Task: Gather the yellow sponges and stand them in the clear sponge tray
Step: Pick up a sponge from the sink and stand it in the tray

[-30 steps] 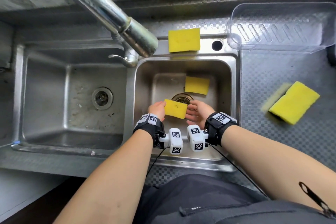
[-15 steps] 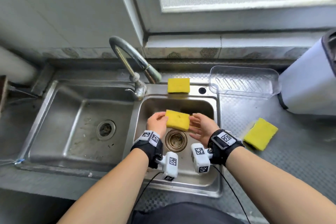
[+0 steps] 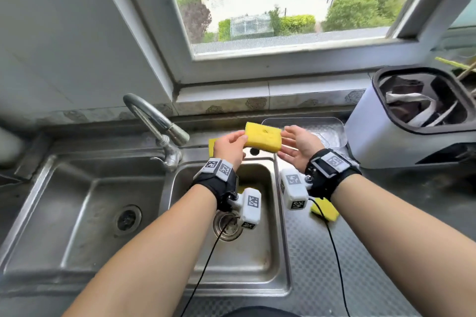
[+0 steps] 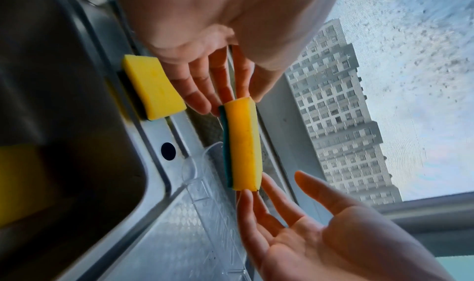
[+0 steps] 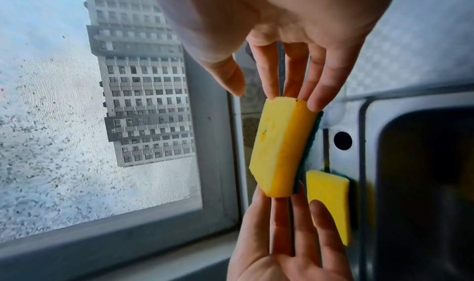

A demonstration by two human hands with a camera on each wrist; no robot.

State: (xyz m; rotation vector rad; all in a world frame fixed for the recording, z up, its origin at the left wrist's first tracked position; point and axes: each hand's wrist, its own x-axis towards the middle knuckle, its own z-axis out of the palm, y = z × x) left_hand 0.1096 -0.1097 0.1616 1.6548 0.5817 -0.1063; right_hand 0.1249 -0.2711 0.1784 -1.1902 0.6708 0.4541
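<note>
A yellow sponge (image 3: 262,140) with a green scrub side (image 4: 243,143) (image 5: 279,149) hangs in the air between my two hands, over the sink's back ledge. My left hand (image 3: 229,147) pinches its left end between thumb and fingers. My right hand (image 3: 298,147) touches the other end with straight fingertips, thumb apart. The clear sponge tray (image 3: 327,128) (image 4: 205,204) stands just behind and to the right. A second sponge (image 4: 153,88) (image 5: 328,204) lies flat on the ledge, a third (image 3: 240,189) in the small basin, a fourth (image 3: 324,210) on the counter under my right wrist.
The curved tap (image 3: 154,121) rises left of my hands. A large basin (image 3: 90,208) lies at the left. A white bin (image 3: 401,131) with a dark rim stands right of the tray. The window sill (image 3: 270,90) runs behind the sink.
Both hands have lifted the sponge out of the small basin, up and away to the back ledge near the tray. The head view has tilted up to the window.
</note>
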